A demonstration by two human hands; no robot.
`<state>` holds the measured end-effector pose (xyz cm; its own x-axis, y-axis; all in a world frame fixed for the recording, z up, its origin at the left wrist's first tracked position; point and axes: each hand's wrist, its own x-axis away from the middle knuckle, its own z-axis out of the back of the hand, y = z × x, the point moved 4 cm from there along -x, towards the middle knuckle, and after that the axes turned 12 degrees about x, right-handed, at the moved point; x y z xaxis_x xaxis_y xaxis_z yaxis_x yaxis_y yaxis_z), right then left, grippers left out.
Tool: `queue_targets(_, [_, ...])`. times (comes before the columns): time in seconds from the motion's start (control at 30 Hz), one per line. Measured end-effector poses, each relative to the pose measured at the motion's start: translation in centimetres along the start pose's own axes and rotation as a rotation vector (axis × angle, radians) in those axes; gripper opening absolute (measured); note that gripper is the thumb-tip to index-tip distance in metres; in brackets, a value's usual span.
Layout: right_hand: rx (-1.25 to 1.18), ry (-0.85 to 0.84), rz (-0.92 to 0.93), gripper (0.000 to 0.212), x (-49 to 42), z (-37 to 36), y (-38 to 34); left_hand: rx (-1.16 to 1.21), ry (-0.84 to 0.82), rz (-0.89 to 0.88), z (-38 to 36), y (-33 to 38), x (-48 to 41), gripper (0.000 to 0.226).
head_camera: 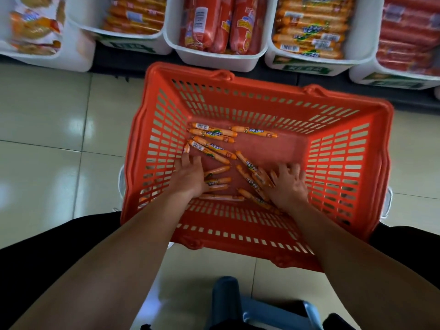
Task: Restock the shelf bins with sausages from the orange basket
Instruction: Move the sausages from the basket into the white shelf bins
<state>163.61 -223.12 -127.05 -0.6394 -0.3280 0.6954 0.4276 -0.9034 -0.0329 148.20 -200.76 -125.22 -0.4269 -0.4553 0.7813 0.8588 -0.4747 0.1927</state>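
A slotted orange plastic shopping basket (257, 91) fills the middle of the view, seen from above and sitting on a glossy cream tiled floor (47, 129). Both of the person's bare forearms reach into it from the 6 o'clock edge.

Scattered across the basket floor are thin orange-wrapped sausage sticks (214, 141) with green and white labels. One cluster lies toward 11 o'clock of the basket floor; more lie jumbled between the two hands toward 6 o'clock.

The left hand (190, 177), at about 8 o'clock inside the basket, is loosely cupped with fingers spread, lying over several sticks; whether it actually grips any of them cannot be told. The right hand (289, 184), at about 5 o'clock, is spread wide with fingers fanned, pressing against a small heap of sticks at its thumb side, without closing around them.

Along the 12 o'clock edge runs a row of white plastic shelf bins (221, 57). The bin at 1 o'clock (309, 29) holds matching orange sticks. The bin at 12 o'clock holds fat red sausage logs (209, 25).

At 6 o'clock, below the basket, the corner of a blue stool (238, 303) shows.
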Motion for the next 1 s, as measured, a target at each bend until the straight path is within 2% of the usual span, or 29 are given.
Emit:
queue_targets(0.07, [-0.071, -0.094, -0.136, 0.097, 0.1, -0.3, 0.6, 0.042, -0.016, 0.035, 0.0, 0.0, -0.1, 0.107])
queue_targets(0.13, [-0.094, -0.159, -0.148, 0.107, 0.0, -0.7, 0.9, 0.057, -0.040, 0.044, -0.2, 0.2, 0.0, 0.115])
queue_targets(0.23, [-0.105, -0.164, -0.089, 0.103, -0.1, -1.1, 0.7, 0.110, -0.012, 0.042, 0.0, 0.2, -0.2, 0.120])
queue_targets(0.5, [-0.094, -0.121, 0.059, 0.092, -0.3, -0.9, -1.2, 0.226, 0.010, 0.011, 0.4, -0.7, -1.4, 0.113])
queue_targets(0.67, [0.067, -0.071, 0.138, 0.106, -0.8, -0.8, -2.7, 0.042, -0.085, -0.128, -0.8, 0.1, -1.6, 0.100])
queue_targets(0.77, [0.145, -0.037, 0.133, 0.116, -1.0, -0.9, -4.0, -0.064, -0.170, -0.152, -1.6, 0.8, -1.6, 0.098])
queue_targets(1.0, [0.309, 0.039, 0.117, 0.109, -2.1, -0.2, -5.4, -0.305, -0.206, -0.235, -2.0, 1.3, -2.1, 0.113])
